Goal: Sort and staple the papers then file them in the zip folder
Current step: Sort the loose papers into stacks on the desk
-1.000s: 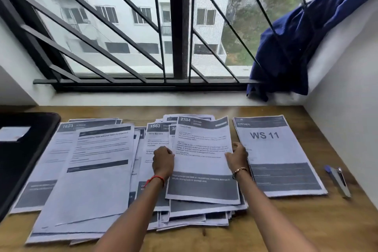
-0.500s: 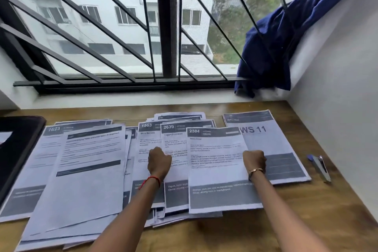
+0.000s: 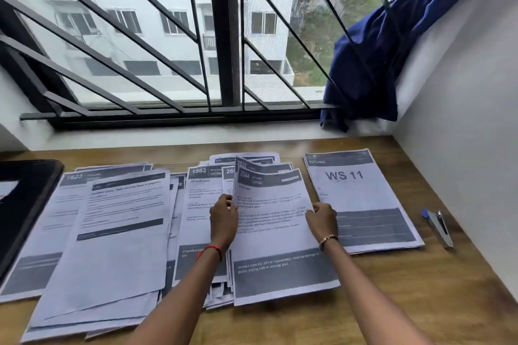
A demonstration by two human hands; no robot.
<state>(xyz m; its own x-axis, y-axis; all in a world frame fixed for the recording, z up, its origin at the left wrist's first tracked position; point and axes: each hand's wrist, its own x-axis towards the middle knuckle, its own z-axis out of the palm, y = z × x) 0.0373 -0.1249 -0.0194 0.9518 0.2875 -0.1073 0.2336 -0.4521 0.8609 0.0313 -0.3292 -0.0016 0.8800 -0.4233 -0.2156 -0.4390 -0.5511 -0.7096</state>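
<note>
Tabletop (image 3: 392, 302): wooden, fills the lower frame below the window.
Spread papers (image 3: 112, 232): overlapping sheets, lower left to centre.
WS 11 stack (image 3: 361, 190): right of centre, lying flat.
Sheet 2384 (image 3: 277, 232): centre, held at both side edges, another sheet just behind it.
Left hand (image 3: 224, 218): fingers closed on its left edge.
Right hand (image 3: 322, 218): pinching its right edge.
Stapler (image 3: 438, 228): far right, apart from the papers.

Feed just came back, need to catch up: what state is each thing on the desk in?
2384 sheet: gripped by both hands, left edge lifted.
WS 11 stack: flat, untouched.
Stapler: lying unused, right of stack.
Left hand: pinching sheet edge.
Right hand: pinching sheet edge.
</note>
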